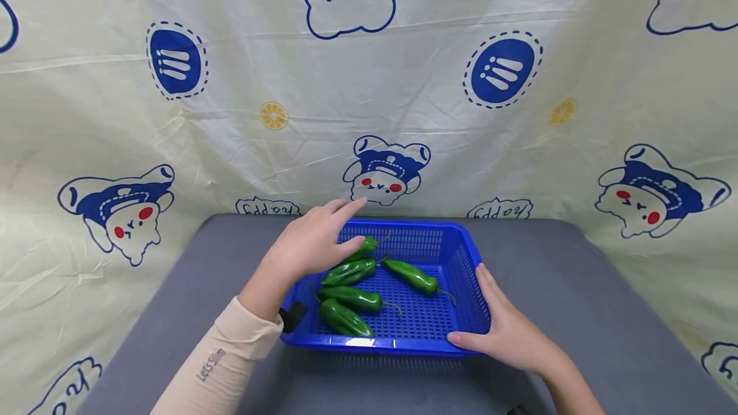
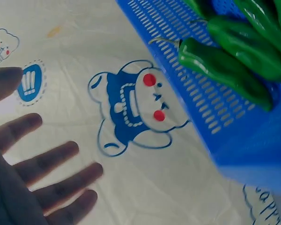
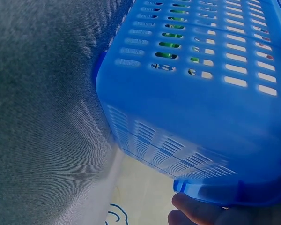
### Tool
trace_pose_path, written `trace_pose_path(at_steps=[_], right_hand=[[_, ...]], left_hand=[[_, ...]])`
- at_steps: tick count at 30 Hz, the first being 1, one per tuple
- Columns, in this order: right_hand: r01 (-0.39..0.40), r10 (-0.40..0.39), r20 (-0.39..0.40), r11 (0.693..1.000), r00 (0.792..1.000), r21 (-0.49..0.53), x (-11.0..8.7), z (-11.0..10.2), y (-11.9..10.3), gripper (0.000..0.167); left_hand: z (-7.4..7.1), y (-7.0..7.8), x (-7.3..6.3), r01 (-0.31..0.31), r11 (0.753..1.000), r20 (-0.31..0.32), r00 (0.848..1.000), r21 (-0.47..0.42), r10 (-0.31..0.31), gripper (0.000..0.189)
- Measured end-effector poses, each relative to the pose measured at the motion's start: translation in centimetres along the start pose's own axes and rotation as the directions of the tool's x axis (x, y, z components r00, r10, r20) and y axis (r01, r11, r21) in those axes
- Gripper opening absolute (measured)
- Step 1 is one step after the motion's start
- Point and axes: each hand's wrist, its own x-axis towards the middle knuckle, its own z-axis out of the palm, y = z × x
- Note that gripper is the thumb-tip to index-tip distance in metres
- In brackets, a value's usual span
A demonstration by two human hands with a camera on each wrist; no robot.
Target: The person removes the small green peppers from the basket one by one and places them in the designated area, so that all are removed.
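Note:
A blue plastic basket [image 1: 398,346] with slotted walls holds several green chili peppers [image 1: 412,276]. Most peppers lie in its left half; one sits right of the middle. My left hand [image 1: 314,239] hovers over the basket's back left part with fingers spread and nothing in them. In the left wrist view, that hand's fingers [image 2: 61,159] are straight and apart from the peppers [image 2: 225,70]. My right hand [image 1: 510,332] grips the basket at its front right corner, thumb on the front rim and fingers along the right wall. The right wrist view shows its fingertips [image 3: 196,208] at the rim.
The basket stands on a grey cloth-covered table [image 1: 553,287]. Behind the table hangs a pale curtain [image 1: 403,82] printed with cartoon bears. A dark strap [image 1: 294,317] sits at my left wrist, by the basket's left wall.

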Motion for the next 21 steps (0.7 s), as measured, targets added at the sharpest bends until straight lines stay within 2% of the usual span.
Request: trace_pose_path(at_steps=[5,9,15,18,21], right_hand=[[-0.022,0.022,0.011,1.0,1.0,0.02,-0.3,0.2,0.3,0.125],[-0.026,0.025,0.017,0.999,1.0,0.03,-0.5,0.4,0.4,0.126],[-0.023,0.023,0.012,0.999,1.0,0.022,-0.5,0.4,0.3,0.127],[-0.023,0.023,0.012,0.999,1.0,0.024,-0.4,0.3,0.4,0.128],[-0.009,0.009,0.008,1.0,1.0,0.026,-0.3,0.2,0.5,0.127]], left_hand=[[1.9,-0.2,2.3,-0.037,0.997,0.09,0.995,-0.067,0.043,0.066],[3.5,-0.7,3.7,-0.042,0.996,0.205,0.977,-0.084,0.059,0.069],[5.2,-1.1,4.9,0.013,1.0,0.368,0.93,-0.004,-0.01,0.075],[6.0,-1.3,5.3,0.047,0.997,0.411,0.909,0.058,-0.067,0.075],[6.7,-1.5,5.4,0.089,0.991,0.426,0.896,0.103,-0.125,0.072]])
